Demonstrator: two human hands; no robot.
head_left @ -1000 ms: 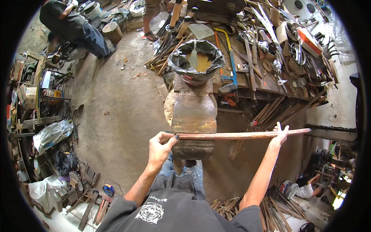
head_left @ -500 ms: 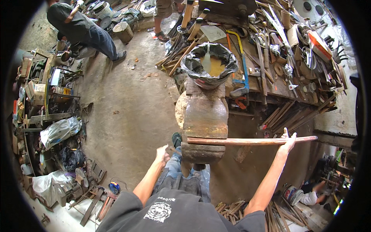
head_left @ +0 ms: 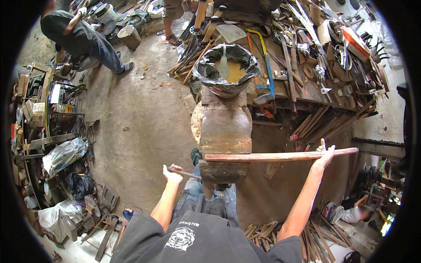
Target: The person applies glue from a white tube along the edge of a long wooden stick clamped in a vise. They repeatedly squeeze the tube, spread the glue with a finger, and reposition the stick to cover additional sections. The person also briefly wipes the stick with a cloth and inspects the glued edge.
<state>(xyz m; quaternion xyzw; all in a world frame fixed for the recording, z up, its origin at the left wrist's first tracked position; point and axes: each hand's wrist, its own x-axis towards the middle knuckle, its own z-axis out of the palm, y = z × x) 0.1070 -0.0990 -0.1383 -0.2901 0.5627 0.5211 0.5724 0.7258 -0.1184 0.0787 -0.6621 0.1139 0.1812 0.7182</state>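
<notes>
A long, thin wooden strip [head_left: 280, 156] lies crosswise at the jaws of a heavy bench vise [head_left: 226, 127], its left end between the rear jaw and the rounded front jaw [head_left: 224, 172]. Out to the right, my right hand [head_left: 323, 158] is closed round the strip near its far end, the thumb pointing up. My left hand [head_left: 173, 174] grips the end of the vise's metal handle bar [head_left: 191, 175], left of the front jaw. Whether the jaws press on the strip cannot be made out.
Behind the vise stands a bucket [head_left: 205, 72] lined with a black bag, holding yellowish liquid and a translucent bottle [head_left: 223, 65]. A hacksaw [head_left: 268, 65] lies on the cluttered bench at right. Shelves line the left. Another person [head_left: 85, 39] stands at far left; someone sits at lower right.
My left hand has turned with the handle bar, which now shows plainly to the left of the front jaw. My right hand keeps hold of the strip. The view has shifted slightly.
</notes>
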